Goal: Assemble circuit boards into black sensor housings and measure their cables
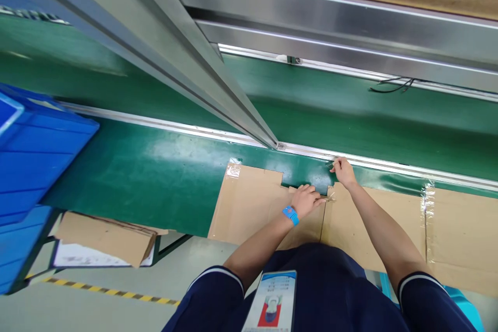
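Note:
My left hand (305, 199), with a blue wristband (290, 215), lies on the notched edge of a flat cardboard sheet (249, 194). Its fingers are stretched out over the cardboard, beside the seam with a second sheet (361, 218). A wrinkled bit of clear tape (330, 197) sits at that seam, near my left fingertips. Farther forward, close to the metal rail, my right hand (344, 171) is closed in a pinch. A shiny strip of clear tape (330, 165) shows at its fingertips; how far it runs is hard to see.
A slanted metal post (233, 93) meets the rail (194, 129) ahead of my hands. Blue plastic bins (39, 150) stand at the left of the green table (155, 181). Folded cardboard (105, 236) rests on a lower shelf. Black cables (392, 84) lie at the far right.

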`<state>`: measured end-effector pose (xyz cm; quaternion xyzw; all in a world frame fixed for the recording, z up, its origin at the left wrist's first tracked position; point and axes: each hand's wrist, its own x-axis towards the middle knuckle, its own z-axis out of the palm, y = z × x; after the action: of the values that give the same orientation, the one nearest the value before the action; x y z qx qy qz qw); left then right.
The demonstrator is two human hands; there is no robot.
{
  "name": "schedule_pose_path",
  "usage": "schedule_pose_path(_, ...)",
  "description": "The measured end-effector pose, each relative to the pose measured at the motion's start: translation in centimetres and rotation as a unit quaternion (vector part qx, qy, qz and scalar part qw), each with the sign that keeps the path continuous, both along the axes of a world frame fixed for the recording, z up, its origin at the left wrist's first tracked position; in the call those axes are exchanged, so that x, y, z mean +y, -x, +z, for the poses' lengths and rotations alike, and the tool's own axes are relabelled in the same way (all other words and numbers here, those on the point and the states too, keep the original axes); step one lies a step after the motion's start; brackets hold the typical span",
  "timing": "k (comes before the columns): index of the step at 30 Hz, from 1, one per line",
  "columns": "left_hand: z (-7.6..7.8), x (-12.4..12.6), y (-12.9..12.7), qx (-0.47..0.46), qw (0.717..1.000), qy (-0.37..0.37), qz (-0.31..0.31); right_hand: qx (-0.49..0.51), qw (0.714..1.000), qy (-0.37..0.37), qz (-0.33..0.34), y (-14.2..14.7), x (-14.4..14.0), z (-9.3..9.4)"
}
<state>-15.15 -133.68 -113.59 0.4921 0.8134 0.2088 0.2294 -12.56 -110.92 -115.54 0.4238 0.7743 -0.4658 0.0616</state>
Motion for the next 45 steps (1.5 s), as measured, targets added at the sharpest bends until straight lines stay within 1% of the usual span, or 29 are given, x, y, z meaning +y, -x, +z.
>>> schedule_pose_path(9, 0.3, 0.1, 0.3, -0.014, 1.000, 0.013, -0.006, 0.011, 0.999, 0.032, -0.007, 0.7, 1.5, -0.2)
schedule_pose_path(13, 0.1, 0.1, 0.4, -0.017, 1.000, 0.015, -0.006, 0.013, 0.999, 0.034, 0.002, 1.2, 2.0, 0.3)
schedule_pose_path(17, -0.1, 0.2, 0.4, -0.016, 1.000, 0.012, -0.005, 0.004, 0.999, 0.039, 0.027, 1.5, 1.8, 1.2)
schedule_pose_path(21, -0.2, 0.5, 0.4, -0.010, 1.000, 0.013, 0.001, -0.010, 0.997, 0.062, 0.041, 1.4, 1.0, 1.4)
schedule_pose_path(25, -0.2, 0.5, 0.3, -0.006, 1.000, 0.005, -0.008, -0.023, 0.998, 0.047, 0.020, 1.3, 0.4, 1.8)
schedule_pose_path(30, -0.2, 0.3, 0.2, -0.005, 1.000, -0.017, -0.011, -0.017, 1.000, 0.018, -0.012, 1.3, 0.8, 3.5)
schedule_pose_path(33, 0.1, 0.2, 0.2, -0.005, 1.000, -0.025, -0.008, 0.000, 1.000, 0.005, -0.026, 1.4, 1.4, 4.4)
schedule_pose_path(35, 0.5, 0.1, 0.1, -0.003, 1.000, -0.027, -0.006, 0.021, 0.999, -0.006, -0.035, 1.8, 2.0, 5.4)
schedule_pose_path(37, 1.0, 0.0, 0.0, 0.000, 1.000, -0.025, -0.001, 0.051, 0.998, -0.023, -0.042, 2.6, 3.0, 7.0)
schedule_pose_path(39, 1.4, -0.1, -0.1, 0.001, 1.000, -0.023, 0.007, 0.091, 0.994, -0.048, -0.046, 3.3, 4.2, 9.5)
schedule_pose_path(41, 1.8, -0.2, -0.1, 0.002, 1.000, -0.024, 0.014, 0.132, 0.987, -0.074, -0.046, 2.8, 4.9, 12.4)
schedule_pose_path(43, 2.1, -0.2, 0.0, 0.003, 0.999, -0.026, 0.020, 0.160, 0.981, -0.100, -0.037, 0.4, 4.3, 14.7)
schedule_pose_path(44, 2.3, -0.1, 0.0, 0.003, 0.999, -0.026, 0.023, 0.168, 0.979, -0.111, -0.033, -1.5, 3.3, 15.2)
schedule_pose_path(45, 2.4, 0.0, 0.1, 0.003, 0.999, -0.027, 0.025, 0.163, 0.977, -0.139, -0.021, -3.9, 1.9, 15.3)
